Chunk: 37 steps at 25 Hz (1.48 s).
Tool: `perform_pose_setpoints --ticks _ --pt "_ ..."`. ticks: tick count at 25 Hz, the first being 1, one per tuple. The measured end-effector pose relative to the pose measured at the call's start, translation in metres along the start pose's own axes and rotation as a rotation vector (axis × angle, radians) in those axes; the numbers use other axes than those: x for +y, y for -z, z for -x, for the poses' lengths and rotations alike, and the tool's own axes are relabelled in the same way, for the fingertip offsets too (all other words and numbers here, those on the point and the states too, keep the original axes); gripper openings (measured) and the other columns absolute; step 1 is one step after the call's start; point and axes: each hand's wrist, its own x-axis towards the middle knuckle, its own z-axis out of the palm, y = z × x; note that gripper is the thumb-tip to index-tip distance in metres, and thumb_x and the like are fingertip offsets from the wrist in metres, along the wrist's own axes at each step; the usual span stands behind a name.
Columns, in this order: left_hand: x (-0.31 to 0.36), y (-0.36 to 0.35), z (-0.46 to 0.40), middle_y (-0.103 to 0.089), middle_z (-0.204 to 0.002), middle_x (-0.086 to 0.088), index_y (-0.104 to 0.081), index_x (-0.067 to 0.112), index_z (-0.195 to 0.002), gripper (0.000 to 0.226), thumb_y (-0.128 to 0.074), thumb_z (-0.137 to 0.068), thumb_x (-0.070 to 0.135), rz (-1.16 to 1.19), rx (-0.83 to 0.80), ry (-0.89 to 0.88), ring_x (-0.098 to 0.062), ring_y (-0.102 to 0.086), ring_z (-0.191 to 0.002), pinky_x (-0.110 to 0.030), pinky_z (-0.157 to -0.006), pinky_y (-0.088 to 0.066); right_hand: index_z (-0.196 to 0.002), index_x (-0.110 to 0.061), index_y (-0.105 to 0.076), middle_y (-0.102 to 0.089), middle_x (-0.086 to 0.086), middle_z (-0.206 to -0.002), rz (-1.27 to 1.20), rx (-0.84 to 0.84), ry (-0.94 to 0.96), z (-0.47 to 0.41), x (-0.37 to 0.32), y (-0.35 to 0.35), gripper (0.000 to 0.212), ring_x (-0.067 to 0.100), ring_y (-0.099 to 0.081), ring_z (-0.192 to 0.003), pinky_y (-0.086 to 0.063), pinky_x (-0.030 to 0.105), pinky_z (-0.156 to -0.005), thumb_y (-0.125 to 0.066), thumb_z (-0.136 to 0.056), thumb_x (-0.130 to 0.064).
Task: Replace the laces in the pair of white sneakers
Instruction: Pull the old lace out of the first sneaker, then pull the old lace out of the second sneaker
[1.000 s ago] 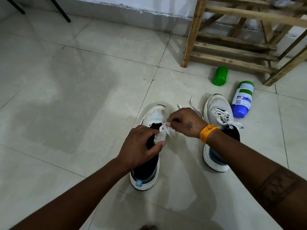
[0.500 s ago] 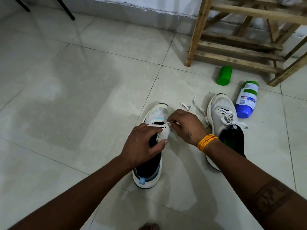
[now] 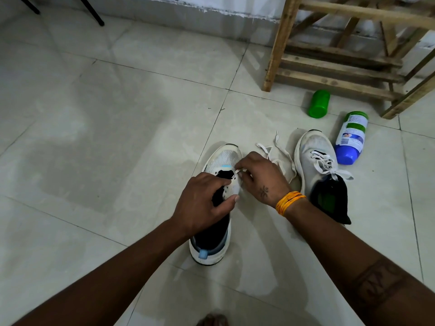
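Two white sneakers stand on the tiled floor. The left sneaker (image 3: 223, 158) has a black opening and bare eyelets; my left hand (image 3: 202, 203) grips its eyelet flap over the tongue. My right hand (image 3: 261, 177) pinches the tip of a white lace (image 3: 282, 154) at the shoe's upper eyelets. The rest of that lace trails loose on the floor between the shoes. The right sneaker (image 3: 317, 156) stands apart with its lace tied in a bow.
A blue and white bottle (image 3: 350, 137) lies beside the right sneaker's toe, with a green cap (image 3: 319, 103) further back. A wooden rack (image 3: 341, 55) stands at the back right against the wall. Black stand legs (image 3: 94, 12) sit at the back left.
My right hand has moved down and forward with the lace tip toward the eyelets near the toe. More loose lace now lies on the floor between the shoes.
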Motion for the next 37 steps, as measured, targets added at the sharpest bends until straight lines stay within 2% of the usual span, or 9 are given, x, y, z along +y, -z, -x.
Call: perform_pose_setpoints --ticks 3,6,10,13,17,21,25,31,37 --pt "0.001 0.000 -0.001 -0.072 -0.091 0.005 -0.075 0.016 -0.109 0.045 -0.066 -0.088 0.054 0.002 0.012 0.001 -0.017 -0.063 -0.088 -0.033 -0.079 -0.048 -0.092 -0.018 -0.067 -0.056 -0.003 -0.086 -0.029 0.047 -0.025 0.000 0.006 0.002 0.005 0.024 -0.060 -0.078 -0.043 0.034 -0.066 -0.066 -0.091 -0.022" --pt "0.002 0.000 -0.001 -0.073 -0.092 0.004 -0.075 0.014 -0.110 0.045 -0.066 -0.088 0.052 0.015 0.016 -0.025 -0.018 -0.064 -0.088 -0.034 -0.079 -0.049 -0.083 -0.015 -0.057 -0.057 0.001 -0.081 -0.122 0.066 -0.194 0.003 -0.007 -0.012 0.015 0.025 -0.056 -0.076 -0.042 0.037 -0.066 -0.052 -0.088 -0.028" --pt "0.003 0.001 0.000 -0.074 -0.094 0.004 -0.077 0.015 -0.109 0.048 -0.065 -0.086 0.055 0.002 0.062 0.056 -0.014 -0.063 -0.089 -0.028 -0.080 -0.048 -0.087 -0.007 -0.052 -0.059 0.013 -0.085 -0.923 0.337 -0.762 0.005 -0.027 -0.027 0.020 0.030 -0.072 -0.071 -0.060 0.042 -0.063 -0.042 -0.098 -0.020" --pt "0.003 0.003 0.002 -0.074 -0.095 0.005 -0.077 0.017 -0.110 0.049 -0.064 -0.085 0.057 -0.028 0.063 0.095 -0.012 -0.062 -0.090 -0.022 -0.080 -0.043 -0.102 0.003 -0.053 -0.061 0.017 -0.089 -1.147 0.355 -0.810 0.007 -0.034 -0.019 0.018 0.031 -0.076 -0.074 -0.061 0.040 -0.060 -0.045 -0.105 -0.013" --pt "-0.004 0.008 -0.005 -0.074 -0.099 0.005 -0.076 0.017 -0.112 0.049 -0.063 -0.086 0.056 -0.054 0.038 0.057 -0.012 -0.062 -0.093 -0.019 -0.083 -0.039 -0.105 -0.011 -0.061 -0.064 0.007 -0.095 -0.741 0.368 -0.699 0.011 -0.027 -0.021 0.013 0.031 -0.074 -0.078 -0.062 0.053 -0.069 -0.058 -0.097 -0.021" --pt "-0.011 0.019 -0.022 -0.075 -0.092 0.005 -0.077 0.016 -0.103 0.046 -0.062 -0.088 0.056 -0.135 0.028 -0.059 -0.019 -0.065 -0.087 -0.027 -0.080 -0.046 -0.139 -0.015 -0.045 -0.043 0.014 -0.128 0.100 0.051 -0.582 0.020 -0.001 -0.010 0.061 0.042 -0.064 -0.090 -0.041 0.034 -0.069 -0.069 -0.084 -0.024" --pt "0.000 0.017 -0.060 -0.072 -0.087 0.007 -0.075 0.020 -0.095 0.040 -0.056 -0.090 0.054 -0.162 -0.014 -0.036 -0.022 -0.060 -0.088 -0.036 -0.077 -0.051 -0.131 -0.013 -0.043 -0.037 0.017 -0.129 0.118 -0.053 -0.754 0.010 0.003 -0.005 0.080 0.044 -0.064 -0.096 -0.047 0.039 -0.075 -0.084 -0.073 -0.049" --pt "0.009 -0.020 -0.110 -0.073 -0.091 -0.001 -0.075 0.018 -0.105 0.031 -0.062 -0.090 0.042 -0.217 -0.246 -0.098 -0.026 -0.062 -0.097 -0.035 -0.078 -0.049 -0.101 -0.011 -0.059 -0.061 0.017 -0.104 0.117 -0.046 -0.566 0.004 0.004 -0.014 0.015 0.042 -0.064 -0.094 -0.039 0.036 -0.066 -0.059 -0.086 -0.016" --pt "0.002 -0.052 -0.166 -0.067 -0.124 -0.008 -0.064 0.016 -0.132 0.050 -0.065 -0.082 0.015 -0.336 -0.660 -0.076 -0.031 -0.059 -0.117 -0.039 -0.095 -0.048 -0.103 -0.011 -0.065 -0.046 0.014 -0.122 0.220 0.078 -0.643 -0.004 0.029 0.005 0.019 0.040 -0.063 -0.092 -0.048 0.040 -0.073 -0.056 -0.089 -0.020"
